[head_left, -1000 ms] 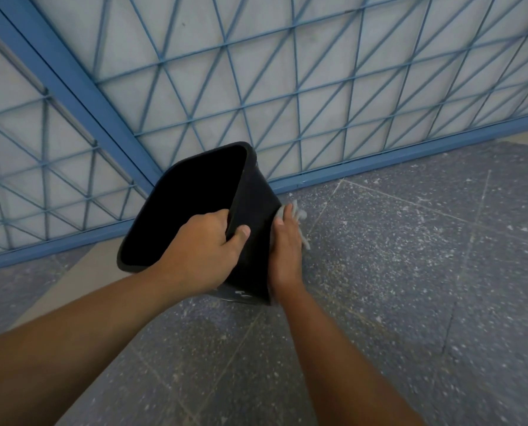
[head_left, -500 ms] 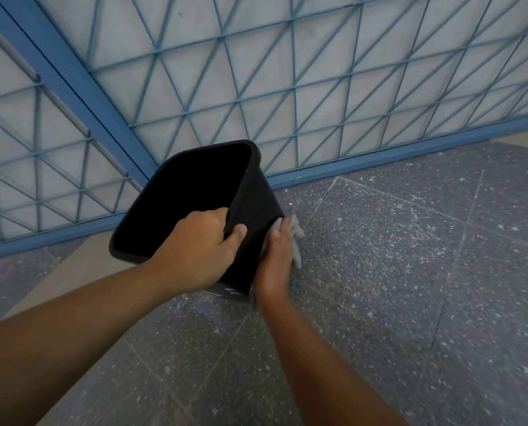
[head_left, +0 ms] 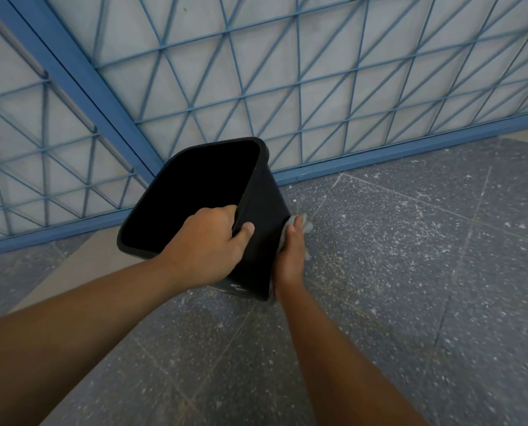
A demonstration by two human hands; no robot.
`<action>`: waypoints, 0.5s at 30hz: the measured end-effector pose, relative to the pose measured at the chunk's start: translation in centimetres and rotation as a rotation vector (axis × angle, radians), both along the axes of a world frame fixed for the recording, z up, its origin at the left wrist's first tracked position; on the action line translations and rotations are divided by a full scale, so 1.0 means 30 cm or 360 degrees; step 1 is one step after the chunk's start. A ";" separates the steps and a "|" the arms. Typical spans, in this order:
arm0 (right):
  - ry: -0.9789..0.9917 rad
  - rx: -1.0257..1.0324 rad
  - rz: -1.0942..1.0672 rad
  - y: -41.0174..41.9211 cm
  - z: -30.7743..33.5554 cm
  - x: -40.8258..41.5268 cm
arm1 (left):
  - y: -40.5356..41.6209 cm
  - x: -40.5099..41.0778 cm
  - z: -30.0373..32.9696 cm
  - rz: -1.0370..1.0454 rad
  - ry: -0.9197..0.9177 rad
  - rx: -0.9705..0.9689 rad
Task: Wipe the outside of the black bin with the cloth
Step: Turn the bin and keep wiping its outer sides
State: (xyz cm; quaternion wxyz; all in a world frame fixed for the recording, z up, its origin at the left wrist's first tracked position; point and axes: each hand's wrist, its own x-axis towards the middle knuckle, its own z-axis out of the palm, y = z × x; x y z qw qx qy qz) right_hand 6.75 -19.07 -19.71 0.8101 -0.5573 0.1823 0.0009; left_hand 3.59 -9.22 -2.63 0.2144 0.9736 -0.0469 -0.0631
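Observation:
The black bin (head_left: 265,207) stands tilted on the floor, its open mouth turned up and to the left. My left hand (head_left: 209,244) grips its near rim, thumb outside on the wall and fingers inside. Flat against the bin's right outer wall lies my right hand (head_left: 290,256), pressing a pale grey cloth (head_left: 305,224) to it. Only the cloth's edges show beyond my fingertips and along my palm. The bin's bottom edge rests near my right wrist.
A blue metal grille (head_left: 287,87) with a thick blue frame (head_left: 410,149) runs close behind the bin. The floor (head_left: 410,287) is dark speckled stone with thin joints. A pale tan strip (head_left: 81,262) lies at the left.
My right hand with the cloth has slid along the bin's right wall, down towards the base and back up a little. The left hand's grip on the rim is unchanged.

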 end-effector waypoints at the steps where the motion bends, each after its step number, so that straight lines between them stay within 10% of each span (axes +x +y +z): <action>1: 0.0058 0.0019 0.0001 -0.005 -0.003 0.003 | -0.001 0.001 -0.002 -0.0009 -0.0009 0.0007; 15: -0.0266 -0.0408 0.0017 0.071 0.083 -0.059 | 0.055 0.028 0.028 0.0117 -0.0024 -0.0031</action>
